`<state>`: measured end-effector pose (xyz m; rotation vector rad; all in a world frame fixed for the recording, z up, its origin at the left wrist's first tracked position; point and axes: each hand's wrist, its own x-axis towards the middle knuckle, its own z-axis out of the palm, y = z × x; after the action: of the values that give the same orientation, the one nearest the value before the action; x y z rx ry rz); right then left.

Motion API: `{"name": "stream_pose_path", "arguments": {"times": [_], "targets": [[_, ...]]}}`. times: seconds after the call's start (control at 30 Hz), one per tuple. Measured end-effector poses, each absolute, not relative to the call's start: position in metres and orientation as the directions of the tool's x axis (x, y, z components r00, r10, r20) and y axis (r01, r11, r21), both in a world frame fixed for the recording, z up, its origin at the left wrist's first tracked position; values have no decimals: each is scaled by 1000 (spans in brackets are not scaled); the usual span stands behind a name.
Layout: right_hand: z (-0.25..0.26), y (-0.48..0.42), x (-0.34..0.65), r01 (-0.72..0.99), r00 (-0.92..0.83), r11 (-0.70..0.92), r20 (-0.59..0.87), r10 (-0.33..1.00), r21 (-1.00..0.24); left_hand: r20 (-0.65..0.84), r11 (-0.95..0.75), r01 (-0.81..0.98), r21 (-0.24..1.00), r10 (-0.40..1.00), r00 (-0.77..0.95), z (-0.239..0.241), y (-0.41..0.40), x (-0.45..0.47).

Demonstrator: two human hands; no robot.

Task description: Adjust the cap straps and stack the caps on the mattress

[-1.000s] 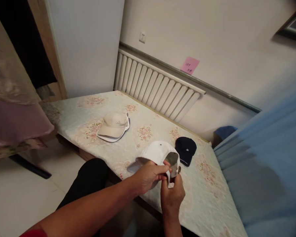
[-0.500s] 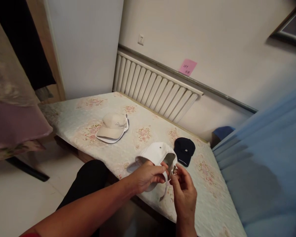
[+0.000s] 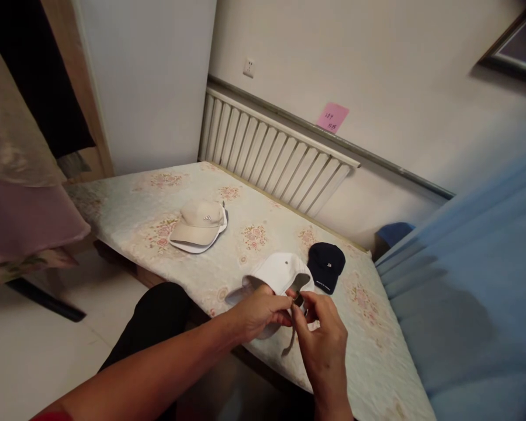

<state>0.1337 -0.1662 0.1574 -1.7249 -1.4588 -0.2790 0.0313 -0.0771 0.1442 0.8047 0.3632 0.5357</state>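
A white baseball cap (image 3: 277, 272) is held over the near edge of the bed, its back opening turned toward the right. My left hand (image 3: 260, 314) is closed on the cap's strap side, thumb on top. My right hand (image 3: 323, 330) pinches the dark buckle (image 3: 298, 300) at the back of the cap, close against the left fingertips. The loose strap end (image 3: 289, 344) hangs down between my hands. Just beyond lies a navy cap (image 3: 326, 266), brim toward me. Farther left, a beige cap (image 3: 198, 221) rests on top of a white one.
The caps are on a bed with a floral cover (image 3: 254, 237). Behind it stand a radiator (image 3: 276, 152) and a wall with a pink note (image 3: 332, 117). A blue curtain (image 3: 473, 292) hangs at the right, clothes (image 3: 30, 216) at the left. My knee (image 3: 164, 313) is beside the bed.
My right hand has moved left, bringing the buckle against the left fingertips and the strap. The gap between my hands has closed. The other caps stay put.
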Motion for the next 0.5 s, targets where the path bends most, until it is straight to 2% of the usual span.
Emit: {"name": "stream_pose_path", "arguments": {"times": [0.1, 0.3, 0.5], "targets": [[155, -163, 135, 895, 316, 7, 646, 695, -446, -71, 566, -334, 754, 575, 815, 144, -75, 30], [150, -161, 150, 838, 351, 71, 635, 688, -540, -108, 623, -375, 687, 598, 794, 144, -61, 26], [139, -159, 160, 772, 400, 91, 590, 701, -630, -203, 613, -287, 736, 604, 771, 139, -52, 25]]}}
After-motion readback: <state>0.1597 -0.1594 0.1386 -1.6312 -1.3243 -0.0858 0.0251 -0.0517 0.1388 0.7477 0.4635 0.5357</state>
